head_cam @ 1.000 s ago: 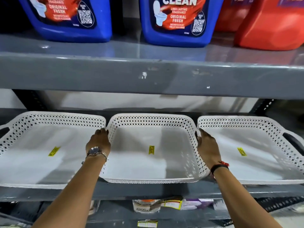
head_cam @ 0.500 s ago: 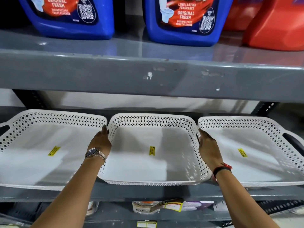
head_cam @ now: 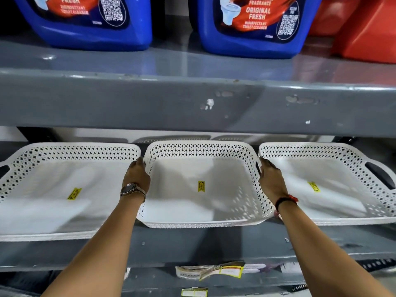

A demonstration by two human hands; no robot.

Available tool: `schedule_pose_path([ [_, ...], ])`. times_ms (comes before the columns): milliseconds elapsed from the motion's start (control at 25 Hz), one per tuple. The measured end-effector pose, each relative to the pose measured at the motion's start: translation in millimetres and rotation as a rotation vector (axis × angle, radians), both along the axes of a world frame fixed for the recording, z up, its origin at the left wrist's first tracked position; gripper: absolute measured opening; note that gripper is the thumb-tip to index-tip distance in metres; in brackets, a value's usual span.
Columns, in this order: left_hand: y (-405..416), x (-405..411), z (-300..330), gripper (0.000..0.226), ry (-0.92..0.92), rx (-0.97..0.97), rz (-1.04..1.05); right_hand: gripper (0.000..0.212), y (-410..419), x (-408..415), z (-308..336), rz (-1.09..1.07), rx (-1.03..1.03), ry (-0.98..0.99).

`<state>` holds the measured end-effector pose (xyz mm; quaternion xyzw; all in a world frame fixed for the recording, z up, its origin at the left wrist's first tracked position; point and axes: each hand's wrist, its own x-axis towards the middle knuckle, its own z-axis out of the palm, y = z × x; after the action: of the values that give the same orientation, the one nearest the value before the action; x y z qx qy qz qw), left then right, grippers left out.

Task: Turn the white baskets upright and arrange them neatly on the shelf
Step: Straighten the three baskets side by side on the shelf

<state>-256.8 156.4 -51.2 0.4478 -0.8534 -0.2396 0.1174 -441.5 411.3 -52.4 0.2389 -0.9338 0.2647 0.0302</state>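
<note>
Middle basket (head_cam: 199, 189) sits upright on the shelf (head_cam: 192, 243) between two others, left hand (head_cam: 137, 175) and right hand (head_cam: 270, 181) clamped on its side walls. Looks light, thin, flexy plastic; grip the rims, not the lattice

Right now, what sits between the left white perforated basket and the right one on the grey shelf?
In the head view, the middle white perforated plastic basket, upright, with the left hand and right hand gripping its two sides.
</note>
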Motion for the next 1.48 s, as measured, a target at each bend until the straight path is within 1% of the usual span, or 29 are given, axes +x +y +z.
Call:
schedule_pose_path([
  [160,3.9,4.3,0.9,0.041,0.010,0.027,0.008,0.041,5.4,7.6,-0.1,-0.016,-0.017,-0.040],
  [320,10.1,14.4,0.3,0.042,-0.016,0.017,-0.019,0.041,13.2,19.9,0.2,-0.022,-0.022,-0.040],
  [440,17.9,24.6,0.0,0.052,-0.072,0.014,-0.035,0.042,20.2,29.0,-0.4,-0.036,-0.022,-0.069],
  [560,21.7,30.2,0.6,0.063,-0.112,0.052,-0.037,0.043,25.4,33.6,0.1,-0.031,-0.017,-0.093],
  [760,27.3,35.5,0.0,0.055,-0.043,0.081,0.022,0.043,30.2,37.4,1.6,-0.007,-0.007,-0.123],
  [1000,26.0,37.8,-1.7,0.053,0.001,0.115,0.030,0.045,33.6,38.4,2.2,0.008,-0.004,-0.141],
  [1120,28.2,39.9,1.4,0.051,0.025,0.095,0.015,0.047,33.8,37.5,1.4,0.015,0.001,-0.146],
  [1280,30.9,41.1,3.1,0.042,0.057,0.078,0.008,0.048,35.1,36.8,-0.1,0.014,0.011,-0.134],
  [1360,31.3,41.1,2.8,0.045,0.044,0.069,-0.013,0.048,35.3,37.8,-0.4,0.009,0.014,-0.134],
  [1480,30.8,40.6,1.8,0.055,-0.018,0.066,-0.041,0.050,34.2,38.5,-1.1,0.016,0.039,-0.123],
])
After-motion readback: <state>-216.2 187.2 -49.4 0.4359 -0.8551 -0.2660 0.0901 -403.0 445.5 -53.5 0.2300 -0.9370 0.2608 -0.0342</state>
